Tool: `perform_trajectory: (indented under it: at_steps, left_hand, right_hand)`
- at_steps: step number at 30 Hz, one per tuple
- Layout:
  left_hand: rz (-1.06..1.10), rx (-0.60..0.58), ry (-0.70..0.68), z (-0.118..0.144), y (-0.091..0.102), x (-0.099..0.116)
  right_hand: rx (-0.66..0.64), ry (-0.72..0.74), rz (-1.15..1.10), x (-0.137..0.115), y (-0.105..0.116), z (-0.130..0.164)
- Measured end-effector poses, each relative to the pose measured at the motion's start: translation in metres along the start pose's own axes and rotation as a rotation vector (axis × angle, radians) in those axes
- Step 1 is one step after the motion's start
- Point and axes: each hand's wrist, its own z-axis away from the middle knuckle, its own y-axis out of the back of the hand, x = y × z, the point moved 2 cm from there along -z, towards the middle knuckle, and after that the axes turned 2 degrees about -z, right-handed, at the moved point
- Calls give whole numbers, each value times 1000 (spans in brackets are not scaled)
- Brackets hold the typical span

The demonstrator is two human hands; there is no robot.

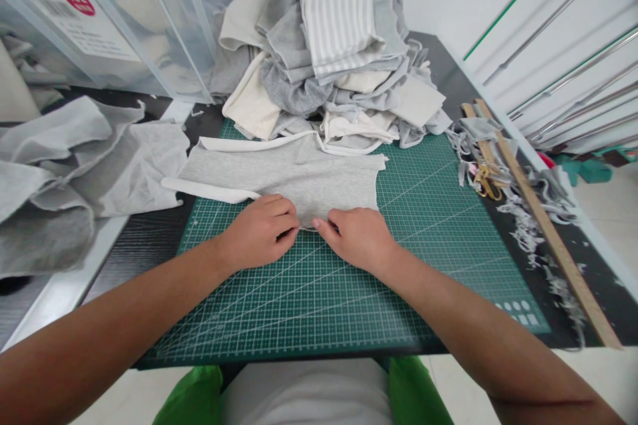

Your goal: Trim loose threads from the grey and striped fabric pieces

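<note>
A light grey piece of knit fabric [299, 169] lies across the green cutting mat [448, 232], with rolled pale edges along its far side and its near left side. My left hand [264, 229] is closed, thumb and fingers pinching the fabric's near edge around its middle. Just to the right, my right hand [356, 236] pinches the same edge, its fingers curled over the cloth. A small gap separates the two hands, and a short stretch of the edge shows between them.
A tall heap of grey, cream and striped cloth [299, 46] stands behind the mat. More grey fabric [124, 153] lies at left, before clear plastic bins [139, 13]. Wooden rulers [553, 232], gold-handled scissors [488, 184] and fabric scraps [526, 229] line the right side.
</note>
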Motion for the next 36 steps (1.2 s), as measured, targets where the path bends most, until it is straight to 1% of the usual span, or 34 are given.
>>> perform_trajectory:
  at_steps: [11,21,31,36]
  left_hand:
    - [11,5,2,1,-1,0]
    - [3,0,-1,0,0,0]
    - [7,-14,7,0,0,0]
    - [6,-21,7,0,0,0]
  right_hand:
    - [4,8,3,0,-1,0]
    - [-46,-10,-10,0,1,0]
    - [-21,-7,-2,1,-1,0]
    - [-32,-11,-11,0,0,0]
